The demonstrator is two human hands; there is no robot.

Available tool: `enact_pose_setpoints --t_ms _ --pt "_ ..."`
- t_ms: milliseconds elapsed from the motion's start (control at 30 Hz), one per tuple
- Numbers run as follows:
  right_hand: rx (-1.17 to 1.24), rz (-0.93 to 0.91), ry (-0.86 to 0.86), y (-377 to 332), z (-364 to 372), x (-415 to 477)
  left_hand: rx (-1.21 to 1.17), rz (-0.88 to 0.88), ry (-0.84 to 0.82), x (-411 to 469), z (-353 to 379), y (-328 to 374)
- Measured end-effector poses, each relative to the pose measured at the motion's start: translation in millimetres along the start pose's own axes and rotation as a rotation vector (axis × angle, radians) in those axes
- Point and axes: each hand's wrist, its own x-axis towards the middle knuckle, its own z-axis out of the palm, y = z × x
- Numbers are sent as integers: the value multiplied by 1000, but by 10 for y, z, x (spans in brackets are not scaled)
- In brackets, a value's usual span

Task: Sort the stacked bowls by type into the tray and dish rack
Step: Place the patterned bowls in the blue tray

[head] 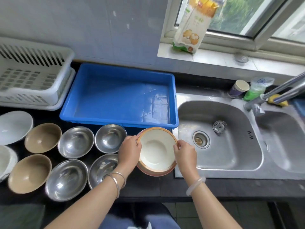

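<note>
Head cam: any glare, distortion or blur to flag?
Head view: window daylight glares off the steel bowls and sink; wide-angle bend curves the blue tray and dish rack; both hands, left, right, look sharp on the white bowl.

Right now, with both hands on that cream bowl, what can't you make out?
- Stack under the cream bowl: count hidden by it; head view.
- Steel bowl near the left hand: partly covered by the wrist.
- White bowls: cut off by the left edge.
- Packet print: blurred.
</note>
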Motion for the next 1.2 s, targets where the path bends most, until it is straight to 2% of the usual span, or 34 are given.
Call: enact_pose_setpoints --t_ms 133,400,667,867,1033,1200 --pt "0 26 18 -8 10 -82 98 56 11 27 -40 32" --pt "72 52 11 -3 -49 -147 26 72 -49 53 -129 146" --pt "132 86 158 133 -635 -32 -34 107 -128 171 -277 740" --pt "110 201 194 523 -920 -80 -74 153 -242 39 11 1096" --pt "87 277 183 898 -934 -166 -68 147 -360 -111 386 1187" --pt "117 332 154 1176 -862 -231 -29 151 -400 -235 687 1198"
